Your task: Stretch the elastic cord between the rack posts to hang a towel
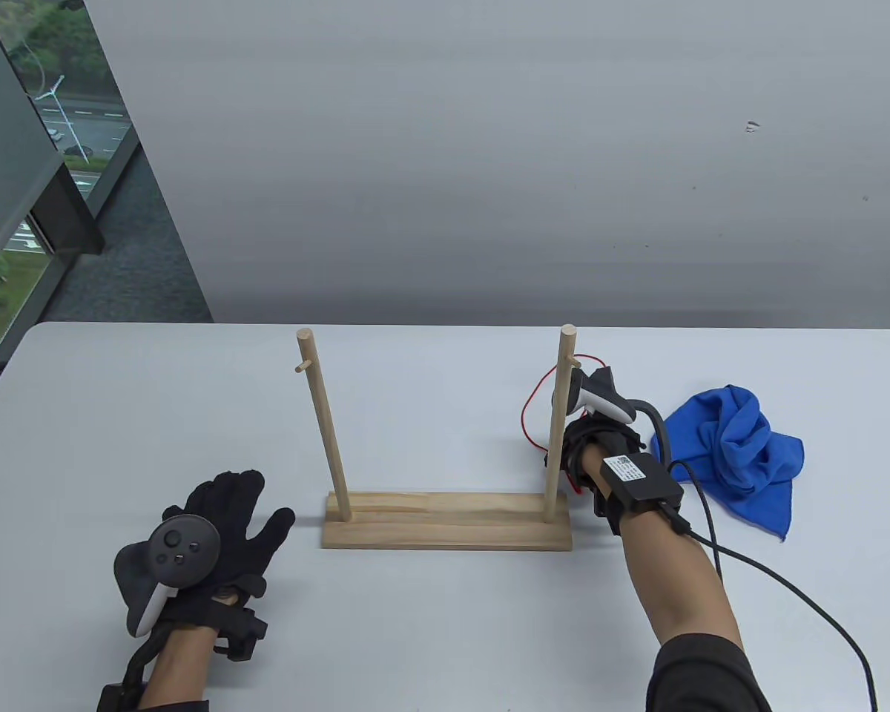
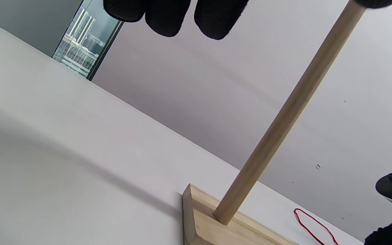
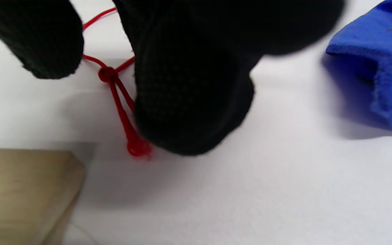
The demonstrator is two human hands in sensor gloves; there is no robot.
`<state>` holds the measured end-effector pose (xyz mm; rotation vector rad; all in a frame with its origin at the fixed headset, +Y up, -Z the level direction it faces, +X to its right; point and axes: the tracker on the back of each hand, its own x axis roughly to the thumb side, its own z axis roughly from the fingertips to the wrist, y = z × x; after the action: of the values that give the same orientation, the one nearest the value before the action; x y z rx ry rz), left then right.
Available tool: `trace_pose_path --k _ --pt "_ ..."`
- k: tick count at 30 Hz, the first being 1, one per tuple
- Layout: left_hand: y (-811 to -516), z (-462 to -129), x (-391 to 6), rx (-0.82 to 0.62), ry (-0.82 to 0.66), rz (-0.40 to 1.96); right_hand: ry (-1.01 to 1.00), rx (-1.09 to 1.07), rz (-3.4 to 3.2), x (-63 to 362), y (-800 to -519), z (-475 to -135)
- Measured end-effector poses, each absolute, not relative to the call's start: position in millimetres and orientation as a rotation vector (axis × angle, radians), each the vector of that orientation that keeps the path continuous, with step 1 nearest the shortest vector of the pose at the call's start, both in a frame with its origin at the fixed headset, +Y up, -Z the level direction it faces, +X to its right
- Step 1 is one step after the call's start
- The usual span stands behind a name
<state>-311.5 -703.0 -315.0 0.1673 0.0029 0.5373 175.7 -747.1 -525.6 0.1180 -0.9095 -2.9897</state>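
Table view. Rack at centre of the worktop: wood base, left post and right post upright, a small peg near each top. Left hand lies flat on the worktop at 9 o'clock of the base, just beside it, not touching; fingers apart, holding nothing. Right hand is down at the foot of the right post, at 3 o'clock of it, the back of the hand toward the camera. Red cord lies slack on the worktop, looping out at 9 o'clock of that post and running toward the right hand. Blue towel is crumpled on the worktop at 3 o'clock of the right hand, apart from it.

Left wrist view. Fingers hang in at 12 o'clock, loose, touching nothing. Left post slants up out of the base. A bit of cord lies on the worktop at 4 o'clock.

Right wrist view. Fingers are together, tips pressed down on the cord just past its knot; the frayed end pokes out beside the fingertip. Whether the cord is pinched or only pinned I cannot tell. Base corner at 8 o'clock, towel at 2 o'clock.
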Motion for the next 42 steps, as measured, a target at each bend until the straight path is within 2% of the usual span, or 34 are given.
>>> trace_pose_path --k 14,23,27,33,42 --pt "-701.7 -314.1 -314.3 0.176 0.030 0.526 -0.755 0.041 -2.990 167.2 -759.1 -523.6" --pt "-701.9 -314.4 -315.4 0.180 0.030 0.514 -0.652 -0.005 -3.023 172.2 -753.3 -522.9" --pt "-702.2 -314.7 -315.0 0.176 0.025 0.494 -0.534 -0.022 -3.101 173.6 -732.9 -521.9" --pt "-702.8 -314.8 -314.8 0.159 0.020 0.491 -0.250 -0.071 -3.186 171.3 -678.2 -521.7" --pt "-703.6 -315.0 -314.5 0.144 0.017 0.502 -0.011 -0.067 -3.271 186.5 -604.2 -518.9"
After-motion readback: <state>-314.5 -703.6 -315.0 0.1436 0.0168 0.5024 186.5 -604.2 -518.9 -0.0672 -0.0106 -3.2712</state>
